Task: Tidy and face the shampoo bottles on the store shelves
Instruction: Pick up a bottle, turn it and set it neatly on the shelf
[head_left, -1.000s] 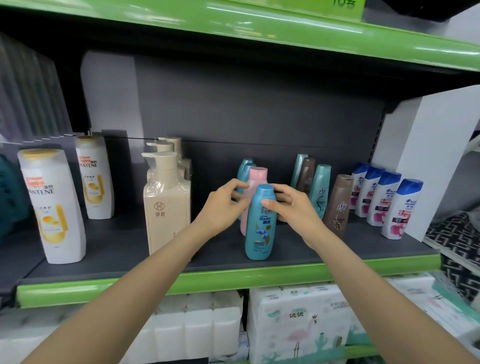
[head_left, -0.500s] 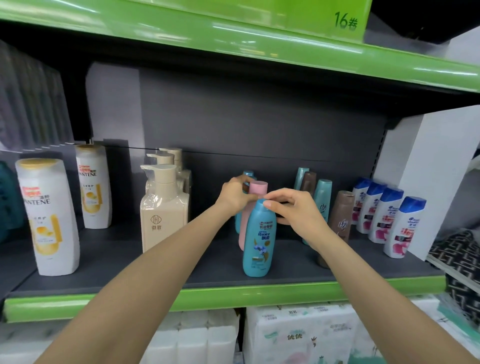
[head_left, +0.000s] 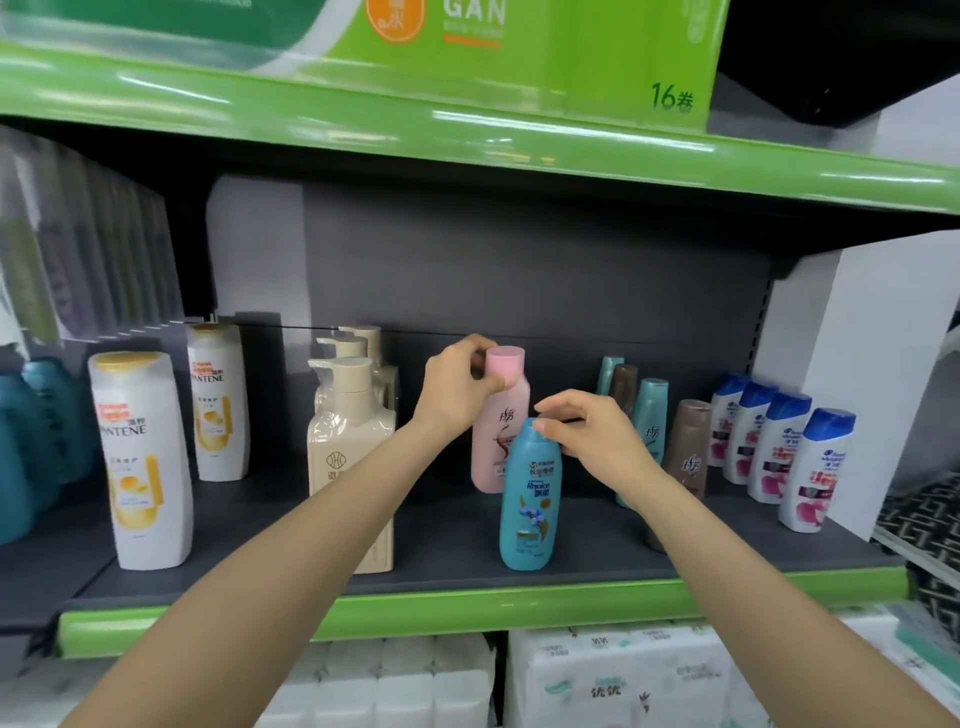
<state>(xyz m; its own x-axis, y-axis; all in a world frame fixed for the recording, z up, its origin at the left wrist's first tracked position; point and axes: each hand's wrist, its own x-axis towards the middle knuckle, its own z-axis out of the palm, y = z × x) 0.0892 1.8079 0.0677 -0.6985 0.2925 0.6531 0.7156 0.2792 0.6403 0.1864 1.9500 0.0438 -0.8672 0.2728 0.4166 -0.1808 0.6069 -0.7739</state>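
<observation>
Since a second ago your left hand (head_left: 457, 387) has lifted the smooth pink shampoo bottle (head_left: 501, 431) above the dark matte shelf (head_left: 447, 551), gripping its round cap. Your right hand (head_left: 592, 431) pinches the top of the glossy blue Rejoice bottle (head_left: 530, 499), standing upright near the shelf's green front edge.

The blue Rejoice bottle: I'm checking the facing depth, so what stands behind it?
Behind the blue Rejoice bottle stands a pink bottle, gripped near its cap by the left hand. The right hand touches the blue one's cap. Anything further back is covered.
</observation>
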